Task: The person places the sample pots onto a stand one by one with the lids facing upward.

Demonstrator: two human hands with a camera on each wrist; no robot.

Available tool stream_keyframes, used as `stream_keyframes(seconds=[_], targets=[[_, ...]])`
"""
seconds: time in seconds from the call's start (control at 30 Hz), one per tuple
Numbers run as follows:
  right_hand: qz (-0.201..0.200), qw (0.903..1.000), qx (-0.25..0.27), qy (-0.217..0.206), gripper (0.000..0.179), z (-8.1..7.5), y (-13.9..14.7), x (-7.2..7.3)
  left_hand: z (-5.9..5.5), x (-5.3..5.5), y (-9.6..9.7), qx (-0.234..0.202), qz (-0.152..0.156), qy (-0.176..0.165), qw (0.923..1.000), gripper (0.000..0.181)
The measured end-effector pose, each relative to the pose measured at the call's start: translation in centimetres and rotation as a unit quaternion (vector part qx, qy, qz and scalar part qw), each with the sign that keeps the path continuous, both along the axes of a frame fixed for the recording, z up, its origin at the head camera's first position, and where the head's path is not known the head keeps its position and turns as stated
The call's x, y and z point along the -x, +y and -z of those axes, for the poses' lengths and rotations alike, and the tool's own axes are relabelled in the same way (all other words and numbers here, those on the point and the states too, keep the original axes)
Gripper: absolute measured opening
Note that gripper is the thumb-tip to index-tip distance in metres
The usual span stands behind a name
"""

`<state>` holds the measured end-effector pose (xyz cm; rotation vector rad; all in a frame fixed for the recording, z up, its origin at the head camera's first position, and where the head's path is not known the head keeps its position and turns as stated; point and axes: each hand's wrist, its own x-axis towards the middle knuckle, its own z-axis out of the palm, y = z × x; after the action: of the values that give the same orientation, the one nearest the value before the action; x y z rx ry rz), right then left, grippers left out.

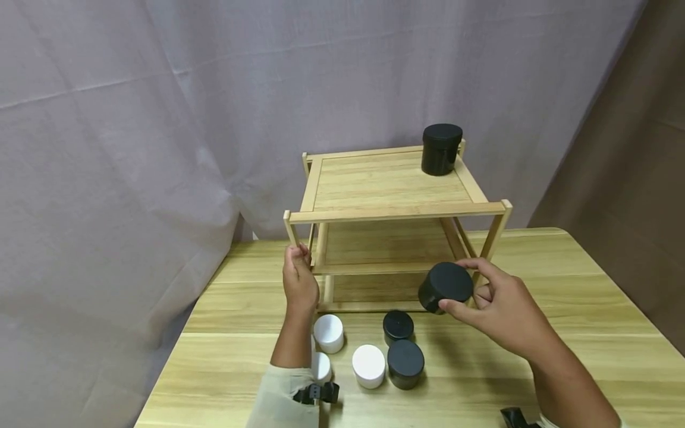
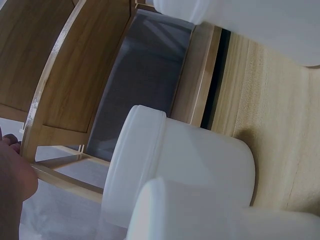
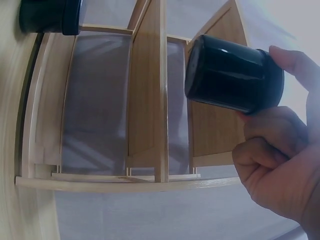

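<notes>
Black jar [image 1: 446, 287] is pinched by the half-curled right hand [image 1: 508, 309] at the rack's [image 1: 385, 184] five o'clock, its eight-o'clock leg [image 1: 292, 232] seemingly steadied by the gripping left hand [image 1: 299, 285].

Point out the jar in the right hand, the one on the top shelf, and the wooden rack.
Held black jar [image 1: 448, 283], head view: lid top.
Upper black jar [image 1: 440, 157], head view: its side.
Wooden rack [image 1: 374, 185], head view: top shelf.
</notes>
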<state>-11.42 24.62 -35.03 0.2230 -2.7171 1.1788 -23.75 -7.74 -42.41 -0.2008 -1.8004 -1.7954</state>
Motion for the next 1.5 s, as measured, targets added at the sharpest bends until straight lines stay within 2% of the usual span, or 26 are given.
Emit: stream_keyframes(seconds=[0.2, 0.47, 0.63, 0.93, 1.07, 1.33, 1.5], targets=[[-0.024, 0.9976, 0.061, -0.023, 0.073, 0.0, 0.5, -0.3, 0.2, 0.1, 0.2, 0.001, 0.009, -0.011, 0.9999, 0.063], [-0.044, 0.9944, 0.091, -0.032, 0.071, -0.3, 0.7, 0.0, 0.0, 0.3, 0.3, -0.006, 0.010, -0.008, 0.9999, 0.053], [-0.066, 0.9923, 0.100, -0.029, 0.068, -1.2, 0.9, 0.2, 0.0, 0.3, 0.3, -0.008, 0.012, -0.010, 0.9998, 0.050], [-0.102, 0.9933, 0.054, -0.009, 0.064, -3.9, 1.1, 0.9, -0.1, 0.5, 0.2, 0.004, 0.010, -0.004, 0.9999, 0.064], [-0.122, 0.9915, 0.045, -0.015, 0.063, -5.0, 1.1, 1.4, -0.3, 0.4, 0.2, -0.002, 0.005, -0.010, 0.9999, 0.058], [-0.184, 0.9811, 0.054, -0.025, 0.062, -6.9, 1.3, 2.5, -0.1, 0.1, 0.0, -0.009, 0.002, -0.021, 0.9997, 0.045], [-0.216, 0.9755, 0.034, -0.026, 0.060, -8.8, 2.0, 3.5, 0.0, 0.3, -0.1, -0.006, -0.001, -0.015, 0.9999, 0.048]])
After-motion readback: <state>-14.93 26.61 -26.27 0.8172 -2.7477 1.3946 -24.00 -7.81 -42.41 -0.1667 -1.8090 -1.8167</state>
